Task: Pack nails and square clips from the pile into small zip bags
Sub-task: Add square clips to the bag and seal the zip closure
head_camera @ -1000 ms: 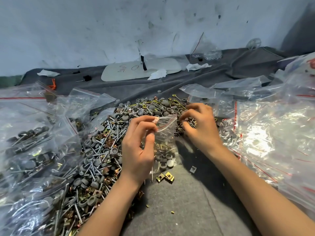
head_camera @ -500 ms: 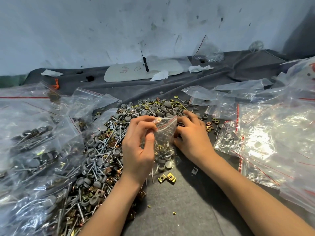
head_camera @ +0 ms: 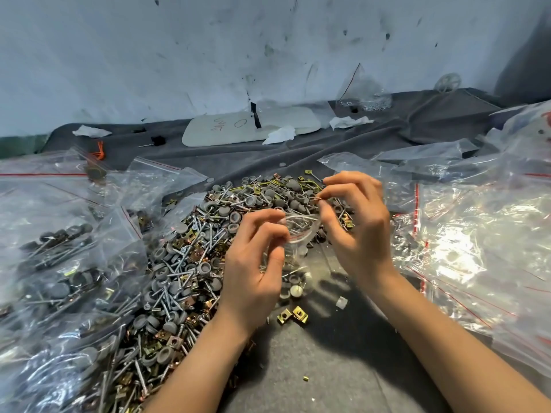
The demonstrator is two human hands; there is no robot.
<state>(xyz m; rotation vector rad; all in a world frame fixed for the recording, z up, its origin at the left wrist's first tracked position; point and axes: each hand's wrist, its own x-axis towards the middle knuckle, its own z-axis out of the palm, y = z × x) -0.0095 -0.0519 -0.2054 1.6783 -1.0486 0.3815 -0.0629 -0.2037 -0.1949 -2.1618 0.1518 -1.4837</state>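
Observation:
A big pile of nails, screws, grey caps and brass square clips [head_camera: 190, 263] spreads over the grey cloth in the middle. My left hand [head_camera: 253, 269] pinches the rim of a small clear zip bag [head_camera: 293, 248] that hangs open and holds some parts. My right hand [head_camera: 354, 231] is raised just right of the bag's mouth and pinches a small copper-coloured clip [head_camera: 318, 199] between thumb and forefinger above it. Two loose brass square clips [head_camera: 293, 315] lie on the cloth below the bag.
Filled zip bags [head_camera: 59, 257] are heaped on the left. Empty zip bags with red strips [head_camera: 465, 234] are stacked on the right. A white board [head_camera: 250, 126], crumpled tissue [head_camera: 280, 135] and another bag [head_camera: 363, 90] lie at the back by the wall.
My right hand left the pile beside the bag and rose to the bag's mouth with a small clip pinched in its fingers. My left hand kept hold of the bag, whose mouth is now wider.

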